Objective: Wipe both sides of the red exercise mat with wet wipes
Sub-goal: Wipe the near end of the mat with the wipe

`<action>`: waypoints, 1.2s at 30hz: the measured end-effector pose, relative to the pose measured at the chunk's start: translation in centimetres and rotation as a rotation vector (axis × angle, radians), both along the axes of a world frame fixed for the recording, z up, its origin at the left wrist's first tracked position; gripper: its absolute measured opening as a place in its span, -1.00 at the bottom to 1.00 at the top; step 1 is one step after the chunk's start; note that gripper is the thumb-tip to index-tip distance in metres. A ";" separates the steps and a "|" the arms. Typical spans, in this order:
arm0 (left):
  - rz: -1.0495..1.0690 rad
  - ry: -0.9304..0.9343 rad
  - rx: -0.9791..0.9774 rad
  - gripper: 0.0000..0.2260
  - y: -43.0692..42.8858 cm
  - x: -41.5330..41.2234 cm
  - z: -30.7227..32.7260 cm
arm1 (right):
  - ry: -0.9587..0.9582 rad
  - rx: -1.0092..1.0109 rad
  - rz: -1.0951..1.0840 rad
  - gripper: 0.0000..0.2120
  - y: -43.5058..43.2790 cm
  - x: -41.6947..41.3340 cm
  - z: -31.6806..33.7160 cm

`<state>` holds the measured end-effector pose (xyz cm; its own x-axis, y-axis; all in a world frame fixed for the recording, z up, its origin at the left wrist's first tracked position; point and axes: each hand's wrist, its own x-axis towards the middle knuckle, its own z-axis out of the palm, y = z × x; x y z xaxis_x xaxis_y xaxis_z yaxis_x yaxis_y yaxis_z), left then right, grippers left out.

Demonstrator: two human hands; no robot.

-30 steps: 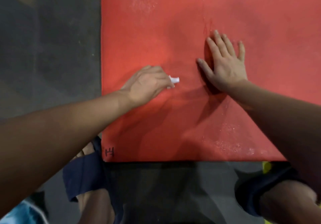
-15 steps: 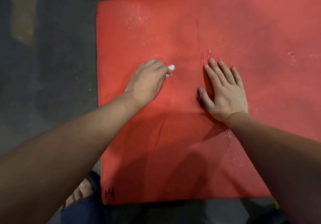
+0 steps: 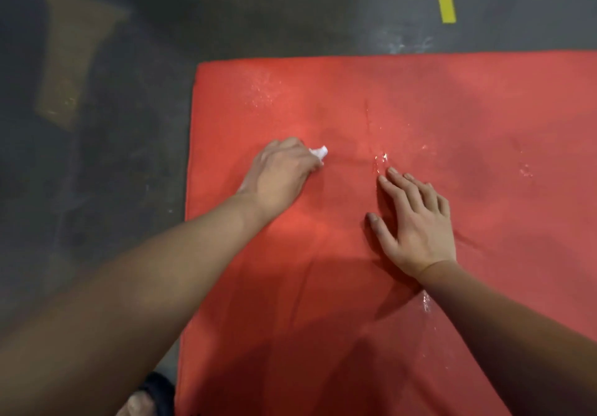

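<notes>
Red foam exercise mat, wiping in progress: left hand clutches crumpled white wet wipe; right hand, fingers flat, braces mat. Next, sweep farther.

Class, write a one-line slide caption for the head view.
Left hand wipes a red mat with a bunched wet wipe while the right hand presses flat beside it.

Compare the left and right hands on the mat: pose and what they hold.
The left hand curls round a white wet wipe; the right hand holds nothing. The left hand is bunched; the right hand lies flat, fingers straight. The left hand sits nearer the left edge of the red mat than the right hand. Both rest on the mat.
</notes>
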<state>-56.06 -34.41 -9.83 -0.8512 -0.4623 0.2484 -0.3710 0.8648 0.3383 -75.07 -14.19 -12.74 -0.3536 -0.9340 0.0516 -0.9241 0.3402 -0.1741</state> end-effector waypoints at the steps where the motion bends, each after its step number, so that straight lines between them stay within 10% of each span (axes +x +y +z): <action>1: -0.013 0.001 0.015 -0.78 1.2 0.3 -0.3 | 0.003 -0.014 -0.027 -0.46 -0.8 -0.2 0.0; 8: -0.078 0.000 0.036 -0.78 -1.3 0.2 -1.3 | -0.010 -0.054 -0.254 -0.44 -6.4 -1.3 -1.2; 13: 0.304 -0.031 0.056 -0.74 -6.8 -2.9 0.0 | -0.003 -0.011 -0.215 -0.36 -7.0 -1.8 -1.1; 20: 0.031 -0.022 0.072 -0.74 -5.6 -2.6 0.0 | 0.011 0.027 -0.222 -0.33 -7.3 -2.0 -0.8; 27: 0.520 -0.149 0.117 -0.76 -12.4 -7.9 1.0 | 0.020 0.054 -0.218 -0.31 -7.5 -2.2 -0.7; 36: 0.310 -0.111 0.056 -0.59 -13.1 -9.4 0.8 | 0.025 0.070 -0.203 -0.29 -7.7 -2.4 -0.8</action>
